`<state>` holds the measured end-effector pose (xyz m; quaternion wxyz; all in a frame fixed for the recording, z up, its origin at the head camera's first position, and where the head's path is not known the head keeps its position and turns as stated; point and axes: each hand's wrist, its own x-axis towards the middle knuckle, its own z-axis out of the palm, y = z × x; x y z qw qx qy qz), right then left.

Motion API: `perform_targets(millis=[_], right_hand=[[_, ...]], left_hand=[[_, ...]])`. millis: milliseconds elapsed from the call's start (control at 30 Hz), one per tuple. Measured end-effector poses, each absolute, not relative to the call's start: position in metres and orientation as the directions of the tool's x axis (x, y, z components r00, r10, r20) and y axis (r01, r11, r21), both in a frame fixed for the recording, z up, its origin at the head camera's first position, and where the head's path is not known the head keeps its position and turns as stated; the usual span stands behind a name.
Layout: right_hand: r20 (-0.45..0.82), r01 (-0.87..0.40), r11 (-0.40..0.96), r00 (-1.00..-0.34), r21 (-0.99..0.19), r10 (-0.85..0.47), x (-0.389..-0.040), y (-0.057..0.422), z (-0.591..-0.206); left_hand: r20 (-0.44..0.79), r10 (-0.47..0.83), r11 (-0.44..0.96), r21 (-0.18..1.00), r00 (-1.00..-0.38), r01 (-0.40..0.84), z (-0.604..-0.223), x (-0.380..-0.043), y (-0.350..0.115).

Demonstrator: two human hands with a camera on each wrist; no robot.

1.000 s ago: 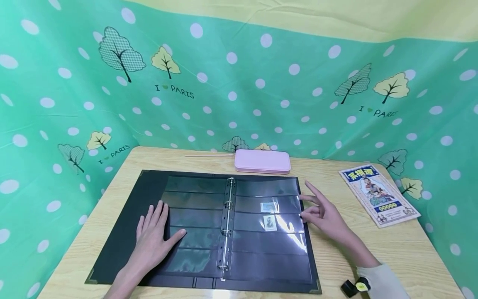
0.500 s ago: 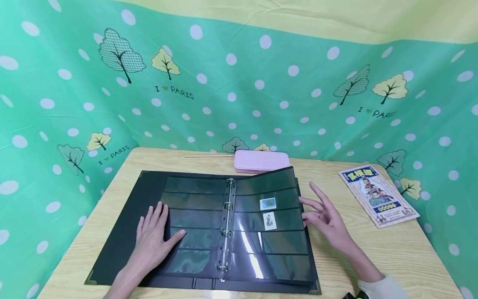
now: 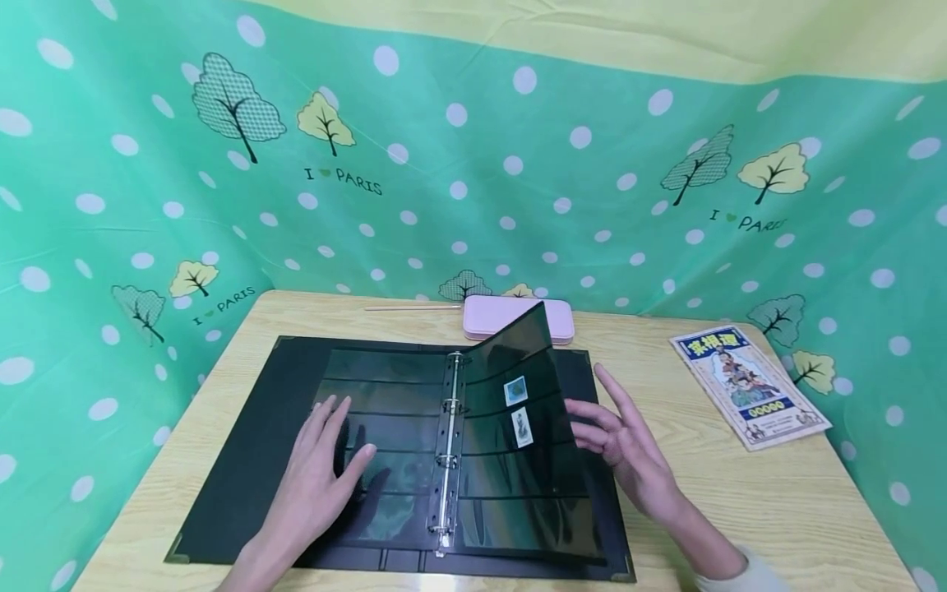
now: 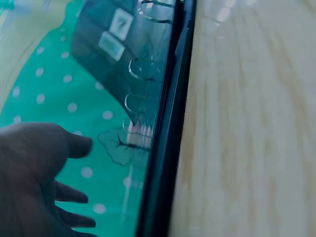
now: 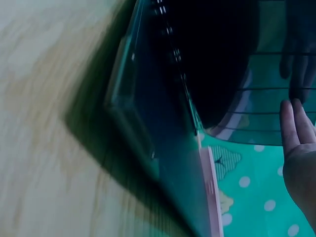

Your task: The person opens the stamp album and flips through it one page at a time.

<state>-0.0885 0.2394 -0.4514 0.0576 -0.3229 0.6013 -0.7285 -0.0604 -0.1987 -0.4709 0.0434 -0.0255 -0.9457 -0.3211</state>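
Note:
A black ring-binder stamp album (image 3: 237, 477) lies spread on the wooden table. Its right-hand pocket page (image 3: 533, 469) is tilted up from the cover, turning on the metal rings (image 3: 446, 462). Two small stamps, one blue (image 3: 515, 390) and one pale (image 3: 521, 427), sit in its pockets. My right hand (image 3: 629, 452) is at the page's outer edge; in the right wrist view its straight fingers (image 5: 290, 126) touch the back of the page. Over the left-hand page (image 3: 403, 432) my left hand (image 3: 314, 485) is spread, holding nothing, its reflection showing in the plastic.
Behind the album lies a pink case (image 3: 510, 316), which the raised page partly covers. Left of it is a thin stick (image 3: 410, 308). An illustrated booklet (image 3: 747, 386) lies at the right. A green dotted cloth (image 3: 414, 189) hangs behind the table.
The right-hand page has risen from flat to steeply tilted, moving leftward. My right hand has followed, its pinching fingers straightening. My left hand has shifted slightly right and lifted from the album.

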Motion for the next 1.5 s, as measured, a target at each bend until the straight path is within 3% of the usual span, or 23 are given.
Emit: perform_targets(millis=[167, 367, 600, 900, 1233, 1500], right_hand=[[0.432, -0.27, -0.351, -0.71, -0.896, -0.556, -0.089, 0.227, -0.448], [0.478, -0.216, -0.449, -0.615, -0.867, -0.627, -0.09, 0.209, -0.448], [0.42, -0.172, -0.401, -0.592, -0.9, -0.688, -0.088, 0.189, -0.447], [0.372, -0.165, -0.343, -0.58, -0.925, -0.725, -0.086, 0.178, -0.443], [0.387, -0.171, -0.354, -0.554, -0.919, -0.737, -0.089, 0.164, -0.446], [0.418, -0.166, -0.394, -0.533, -0.904, -0.736, -0.092, 0.164, -0.453]], left_hand=[[0.216, 0.037, 0.728, 0.663, -0.976, 0.174, -0.458, -0.054, -0.179], [0.303, 0.147, 0.634, 0.701, -0.942, 0.325, -0.444, -0.048, -0.151], [0.353, 0.269, 0.572, 0.69, -0.896, 0.443, -0.424, -0.046, -0.123], [0.271, 0.243, 0.462, 0.812, -0.932, 0.356, -0.421, -0.046, -0.105], [0.004, 0.155, 0.409, 0.91, -0.988, 0.068, -0.413, -0.043, -0.091], [0.038, 0.201, 0.439, 0.89, -0.979, 0.125, -0.414, -0.043, -0.095]])
